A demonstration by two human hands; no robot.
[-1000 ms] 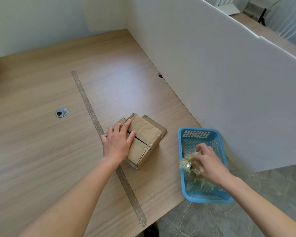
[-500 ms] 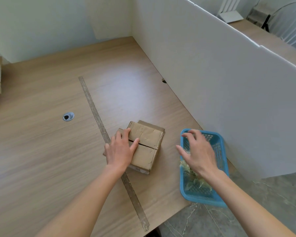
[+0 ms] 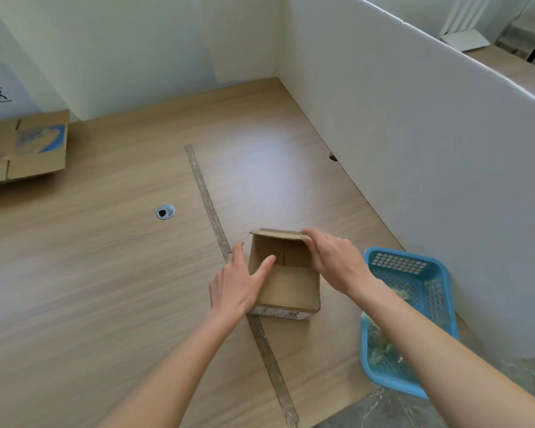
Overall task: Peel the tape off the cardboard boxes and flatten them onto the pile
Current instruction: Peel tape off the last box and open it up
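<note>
In the head view, low and centre on the table (image 3: 105, 288), the left hand (image 3: 237, 282) rests straight-fingered against the cardboard box (image 3: 286, 285), steadying it, while the right hand (image 3: 334, 261) folds over its raised far flap, apparently spreading it for flattening.

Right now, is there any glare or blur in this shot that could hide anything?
Head view: a pale sheen of glare on the table beyond the cardboard box; both hands slightly motion-soft; wide-angle bending at the white partition; the blue basket is well lit.
</note>
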